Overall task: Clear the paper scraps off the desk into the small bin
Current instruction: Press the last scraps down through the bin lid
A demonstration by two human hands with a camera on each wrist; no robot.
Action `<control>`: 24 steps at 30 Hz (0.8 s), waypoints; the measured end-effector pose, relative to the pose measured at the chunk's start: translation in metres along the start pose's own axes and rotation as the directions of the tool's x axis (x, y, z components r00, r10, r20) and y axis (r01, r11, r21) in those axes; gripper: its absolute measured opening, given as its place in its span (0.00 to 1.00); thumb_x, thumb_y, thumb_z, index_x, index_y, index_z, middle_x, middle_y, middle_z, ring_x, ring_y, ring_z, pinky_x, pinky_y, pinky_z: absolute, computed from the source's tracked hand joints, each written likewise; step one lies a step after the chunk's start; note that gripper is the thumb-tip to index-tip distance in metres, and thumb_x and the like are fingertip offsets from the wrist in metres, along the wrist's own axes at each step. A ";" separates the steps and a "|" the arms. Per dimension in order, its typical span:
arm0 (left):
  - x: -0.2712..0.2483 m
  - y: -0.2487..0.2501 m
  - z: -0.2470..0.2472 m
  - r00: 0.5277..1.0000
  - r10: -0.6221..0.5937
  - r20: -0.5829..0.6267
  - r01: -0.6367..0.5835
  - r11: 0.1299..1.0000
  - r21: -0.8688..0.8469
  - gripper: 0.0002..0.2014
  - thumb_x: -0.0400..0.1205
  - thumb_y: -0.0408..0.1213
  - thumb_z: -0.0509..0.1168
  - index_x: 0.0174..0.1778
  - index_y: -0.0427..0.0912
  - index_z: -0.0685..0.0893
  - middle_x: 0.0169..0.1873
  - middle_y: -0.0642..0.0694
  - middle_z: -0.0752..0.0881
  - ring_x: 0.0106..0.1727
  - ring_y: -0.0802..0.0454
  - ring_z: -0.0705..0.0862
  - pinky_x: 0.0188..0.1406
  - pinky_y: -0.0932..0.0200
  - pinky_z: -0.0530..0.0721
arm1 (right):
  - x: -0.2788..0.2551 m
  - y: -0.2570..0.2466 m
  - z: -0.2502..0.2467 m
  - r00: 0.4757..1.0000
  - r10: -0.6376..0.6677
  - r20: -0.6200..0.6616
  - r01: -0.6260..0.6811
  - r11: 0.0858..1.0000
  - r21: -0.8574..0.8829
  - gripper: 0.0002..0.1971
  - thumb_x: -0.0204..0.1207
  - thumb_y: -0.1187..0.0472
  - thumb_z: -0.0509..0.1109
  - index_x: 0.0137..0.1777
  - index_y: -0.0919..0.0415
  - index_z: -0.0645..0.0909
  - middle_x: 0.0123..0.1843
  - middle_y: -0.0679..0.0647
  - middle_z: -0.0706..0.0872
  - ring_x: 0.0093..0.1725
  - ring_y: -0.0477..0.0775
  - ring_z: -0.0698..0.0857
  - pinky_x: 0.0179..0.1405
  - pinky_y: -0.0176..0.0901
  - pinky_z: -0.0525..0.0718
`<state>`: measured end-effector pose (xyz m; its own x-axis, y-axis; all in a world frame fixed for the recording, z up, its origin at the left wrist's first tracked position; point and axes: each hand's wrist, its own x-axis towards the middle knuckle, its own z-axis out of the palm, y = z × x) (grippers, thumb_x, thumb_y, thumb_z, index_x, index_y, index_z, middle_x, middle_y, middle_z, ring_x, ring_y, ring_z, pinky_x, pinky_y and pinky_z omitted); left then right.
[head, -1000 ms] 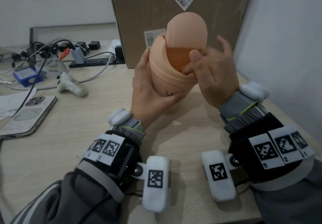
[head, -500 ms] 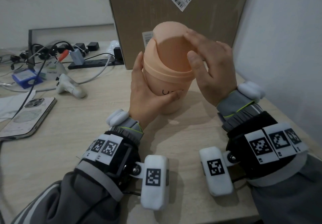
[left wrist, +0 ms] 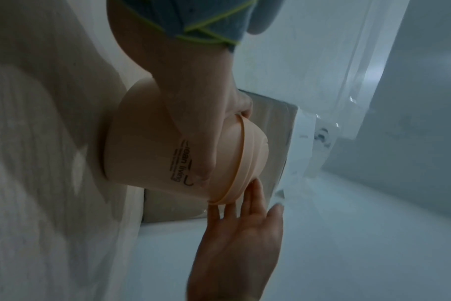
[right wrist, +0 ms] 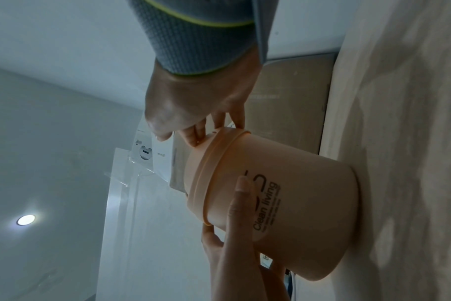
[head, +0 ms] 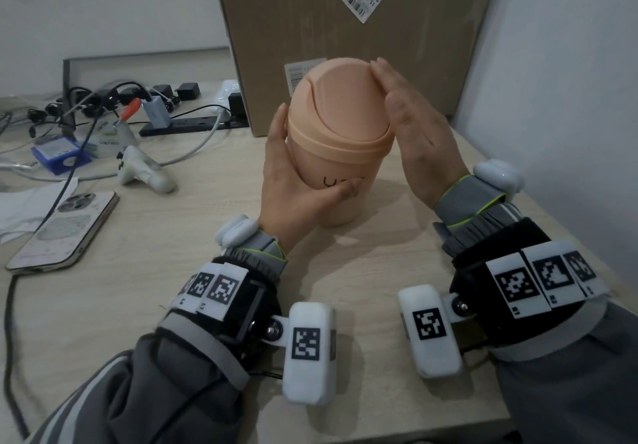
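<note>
The small peach bin (head: pixel 340 153) with a domed swing lid stands upright on the desk's middle; its lid is closed. My left hand (head: pixel 286 184) grips the bin's body from the left, thumb across the printed front. My right hand (head: pixel 414 132) lies with straight fingers against the right side of the lid and holds nothing. The left wrist view shows the bin (left wrist: pixel 147 148) with the right hand's fingertips (left wrist: pixel 245 199) at the lid rim. In the right wrist view the left thumb (right wrist: pixel 241 199) crosses the bin (right wrist: pixel 309 203). No paper scrap shows in either hand.
A big cardboard box (head: pixel 345 29) stands just behind the bin, and a wall (head: pixel 569 98) runs along the right. To the left lie a phone (head: pixel 65 229), a white controller (head: pixel 145 174), a blue box (head: pixel 58 157), a power strip with cables (head: pixel 193 124) and white paper (head: pixel 20 208).
The lid was swung open with my right fingers in the opening; it has closed. My right hand came out and now rests flat on the lid. The tilted bin stands upright.
</note>
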<state>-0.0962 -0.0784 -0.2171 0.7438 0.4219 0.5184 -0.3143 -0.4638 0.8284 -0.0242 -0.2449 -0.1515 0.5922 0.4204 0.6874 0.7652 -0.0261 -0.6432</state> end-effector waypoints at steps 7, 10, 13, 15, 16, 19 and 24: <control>0.020 0.022 0.002 0.996 -0.051 0.079 0.052 0.999 -0.008 0.69 0.57 0.57 0.85 0.89 0.56 0.47 0.83 0.49 0.69 0.83 0.52 0.73 0.84 0.42 0.75 | 0.021 -0.007 -0.013 0.988 0.151 0.006 -0.151 0.979 0.138 0.24 0.83 0.49 0.49 0.75 0.55 0.72 0.77 0.46 0.72 0.77 0.37 0.68 0.80 0.49 0.65; 0.046 0.035 0.011 0.990 -0.070 0.122 0.073 0.997 -0.023 0.72 0.56 0.58 0.83 0.90 0.51 0.45 0.85 0.47 0.68 0.84 0.52 0.71 0.86 0.43 0.72 | 0.049 -0.002 -0.026 0.975 0.223 0.023 -0.224 0.966 0.129 0.26 0.80 0.43 0.49 0.73 0.49 0.75 0.75 0.41 0.75 0.74 0.36 0.71 0.79 0.50 0.68; 0.075 0.039 0.032 0.985 -0.093 0.146 0.101 0.994 -0.042 0.72 0.54 0.59 0.83 0.90 0.50 0.47 0.84 0.47 0.68 0.83 0.50 0.72 0.85 0.42 0.73 | 0.078 0.014 -0.041 0.961 0.275 0.037 -0.277 0.956 0.097 0.27 0.77 0.37 0.51 0.70 0.45 0.77 0.73 0.39 0.77 0.73 0.36 0.72 0.79 0.50 0.67; 0.095 0.035 0.052 0.981 -0.110 0.160 0.119 0.992 -0.049 0.71 0.54 0.58 0.83 0.90 0.50 0.49 0.83 0.47 0.69 0.82 0.49 0.73 0.84 0.42 0.74 | 0.096 0.027 -0.051 0.954 0.299 0.029 -0.300 0.953 0.042 0.28 0.76 0.36 0.50 0.70 0.44 0.78 0.72 0.40 0.78 0.72 0.38 0.74 0.78 0.43 0.68; 0.103 0.032 0.062 0.978 -0.125 0.166 0.135 0.990 -0.048 0.71 0.54 0.57 0.83 0.90 0.51 0.49 0.82 0.47 0.70 0.81 0.48 0.74 0.83 0.42 0.75 | 0.104 0.035 -0.055 0.950 0.310 0.031 -0.311 0.950 0.013 0.27 0.76 0.36 0.50 0.69 0.44 0.78 0.72 0.41 0.78 0.70 0.38 0.74 0.75 0.35 0.67; 0.126 0.020 0.090 0.972 -0.161 0.173 0.175 0.982 -0.069 0.70 0.54 0.53 0.85 0.89 0.53 0.50 0.81 0.47 0.71 0.80 0.47 0.75 0.81 0.41 0.77 | 0.127 0.059 -0.066 0.941 0.335 0.045 -0.332 0.941 -0.071 0.23 0.83 0.41 0.49 0.70 0.44 0.77 0.72 0.40 0.77 0.67 0.35 0.73 0.61 0.16 0.64; 0.155 -0.004 0.129 0.961 -0.199 0.193 0.218 0.972 -0.084 0.73 0.50 0.60 0.82 0.90 0.52 0.50 0.83 0.47 0.69 0.82 0.47 0.74 0.82 0.41 0.77 | 0.152 0.108 -0.077 0.931 0.361 0.052 -0.345 0.918 -0.195 0.29 0.77 0.34 0.46 0.70 0.43 0.77 0.73 0.42 0.77 0.71 0.40 0.73 0.71 0.33 0.64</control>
<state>0.0968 -0.1120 -0.1675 0.8911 0.3468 0.2926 -0.1930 -0.2937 0.9362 0.1679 -0.2539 -0.0908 0.8143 0.4291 0.3908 0.5478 -0.3456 -0.7619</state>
